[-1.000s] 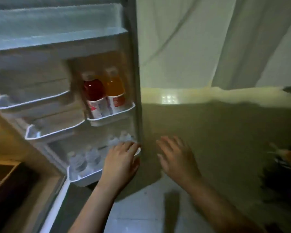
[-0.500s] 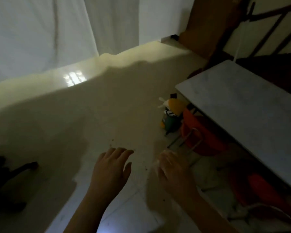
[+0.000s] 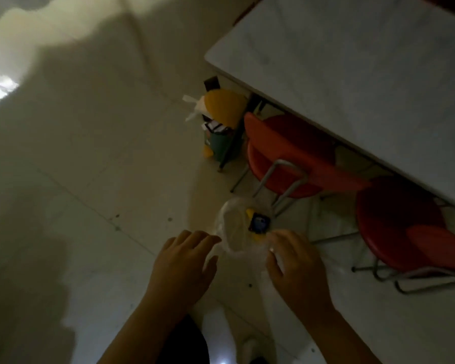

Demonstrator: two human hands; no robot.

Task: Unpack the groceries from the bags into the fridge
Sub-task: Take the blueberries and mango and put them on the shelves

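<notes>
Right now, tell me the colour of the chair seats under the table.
Red chair seats, clearest in the head view.

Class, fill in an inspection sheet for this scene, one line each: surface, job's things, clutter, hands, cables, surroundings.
Surface: pale tiled floor, dim, speckled.
Job's things: clear plastic bag on the floor, open, a yellow and blue packet inside.
Clutter: yellow and green bag beside the table leg.
Hands: left hand open at the bag's edge; right hand, fingers curled over the bag's rim, grip unclear.
Cables: nothing seen.
Surroundings: white marble-look table; two red chairs tucked under it.
</notes>
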